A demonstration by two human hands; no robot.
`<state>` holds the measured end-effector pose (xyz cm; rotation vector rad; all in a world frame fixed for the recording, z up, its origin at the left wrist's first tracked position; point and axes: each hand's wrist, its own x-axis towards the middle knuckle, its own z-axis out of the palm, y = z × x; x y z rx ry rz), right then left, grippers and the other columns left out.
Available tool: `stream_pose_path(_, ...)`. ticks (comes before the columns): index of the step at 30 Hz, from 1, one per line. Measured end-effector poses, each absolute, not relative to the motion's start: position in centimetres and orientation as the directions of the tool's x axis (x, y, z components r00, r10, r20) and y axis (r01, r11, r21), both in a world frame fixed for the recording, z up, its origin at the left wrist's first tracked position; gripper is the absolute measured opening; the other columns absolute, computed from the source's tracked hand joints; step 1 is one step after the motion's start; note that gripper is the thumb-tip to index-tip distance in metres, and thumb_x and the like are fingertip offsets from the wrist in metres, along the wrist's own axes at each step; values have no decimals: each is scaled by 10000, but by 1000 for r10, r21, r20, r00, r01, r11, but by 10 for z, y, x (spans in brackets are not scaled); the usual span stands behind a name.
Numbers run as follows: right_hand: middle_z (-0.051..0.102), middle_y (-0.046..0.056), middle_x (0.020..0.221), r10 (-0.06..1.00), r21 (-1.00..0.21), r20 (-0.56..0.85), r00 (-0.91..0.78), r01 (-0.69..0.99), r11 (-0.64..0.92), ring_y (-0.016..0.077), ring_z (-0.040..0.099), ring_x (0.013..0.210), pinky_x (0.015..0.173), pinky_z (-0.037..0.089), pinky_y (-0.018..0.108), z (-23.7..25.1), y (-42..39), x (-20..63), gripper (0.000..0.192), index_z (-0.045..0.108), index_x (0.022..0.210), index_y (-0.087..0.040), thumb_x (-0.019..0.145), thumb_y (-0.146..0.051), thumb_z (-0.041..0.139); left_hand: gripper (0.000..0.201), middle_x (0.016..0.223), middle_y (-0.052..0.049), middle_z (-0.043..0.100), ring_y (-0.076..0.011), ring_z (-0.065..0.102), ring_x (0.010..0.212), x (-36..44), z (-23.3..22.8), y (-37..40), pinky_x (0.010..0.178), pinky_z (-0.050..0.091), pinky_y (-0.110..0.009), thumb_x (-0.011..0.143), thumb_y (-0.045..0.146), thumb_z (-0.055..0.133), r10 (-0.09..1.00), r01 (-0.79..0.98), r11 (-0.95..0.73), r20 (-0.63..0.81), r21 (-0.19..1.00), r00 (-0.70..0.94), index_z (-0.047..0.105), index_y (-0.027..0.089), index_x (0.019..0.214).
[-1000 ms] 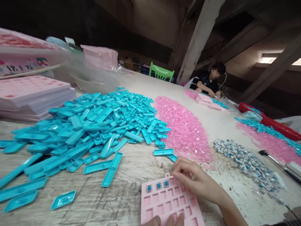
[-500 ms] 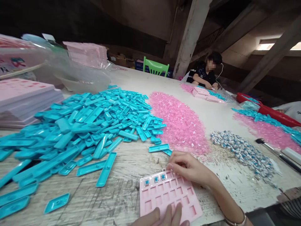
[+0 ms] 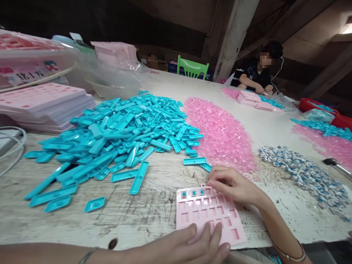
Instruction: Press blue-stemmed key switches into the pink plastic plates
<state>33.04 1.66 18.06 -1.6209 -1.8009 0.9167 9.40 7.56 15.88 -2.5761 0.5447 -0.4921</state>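
Observation:
A pink plastic grid tray [image 3: 217, 216] lies at the table's near edge, with three small blue-centred switches [image 3: 193, 193] seated in its top row. My left hand [image 3: 189, 245] rests flat on the tray's near edge and holds it down. My right hand [image 3: 233, 185] sits at the tray's top right corner, fingers curled over the top row; whether a small part is between the fingertips is hidden.
A big heap of turquoise keycaps [image 3: 121, 135] covers the left, a pink keycap pile [image 3: 220, 134] lies in the middle, and a heap of small switches [image 3: 305, 172] is on the right. Stacked pink trays [image 3: 41, 104] stand far left. Another person [image 3: 260, 75] sits at the far end.
The view has swung so the tray sits further right and my left forearm shows. My left hand reaches further onto the tray; my right hand stays at the top row.

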Motion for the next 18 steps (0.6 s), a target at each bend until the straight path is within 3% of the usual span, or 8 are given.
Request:
stream_pose_path(3, 540, 12, 756, 995, -776, -57, -86, 631, 10, 149, 512, 747, 703, 396, 271, 181, 17, 325, 392, 554, 696, -172, 975, -445, 515, 467, 1406, 9, 579, -107, 553, 1201, 92, 157, 75, 914, 451, -190, 978, 161, 392, -442, -275, -838, 293, -471, 848, 488, 244, 1427)
stream_pose_path(6, 538, 11, 791, 996, -794, -85, -32, 605, -48, 146, 504, 756, 691, 389, 263, 187, 13, 317, 364, 565, 737, -172, 958, -461, 538, 466, 1396, 1, 579, -101, 556, 1191, 93, 148, 74, 909, 446, -192, 966, 148, 418, -453, -224, -818, 354, -530, 818, 502, 253, 1413)
stream_pose_path(9, 537, 9, 835, 997, -809, -66, 43, 582, -79, 145, 501, 793, 742, 388, 264, 197, 3, 308, 355, 555, 769, -181, 971, -470, 511, 471, 1398, -50, 564, -155, 553, 1211, 101, 143, 74, 946, 459, -258, 953, 189, 492, -428, -112, -816, 462, -567, 777, 474, 241, 1421)
stream_pose_path(14, 530, 2, 914, 986, -826, -71, 153, 545, -144, 157, 500, 874, 801, 379, 271, 215, -16, 287, 288, 535, 881, -201, 961, -478, 532, 484, 1356, -78, 591, -216, 572, 1206, 110, 148, 68, 1000, 467, -335, 945, 272, 558, -321, -35, -894, 586, -446, 744, 450, 248, 1416)
stream_pose_path(18, 554, -13, 914, 952, -785, -120, 280, 560, -264, 163, 505, 865, 764, 368, 267, 224, -23, 268, 249, 517, 908, -215, 895, -428, 647, 347, 1282, -28, 647, -171, 583, 1156, 105, 142, 65, 970, 461, -262, 966, 239, 531, -327, -103, -925, 624, -366, 710, 562, 247, 1311)
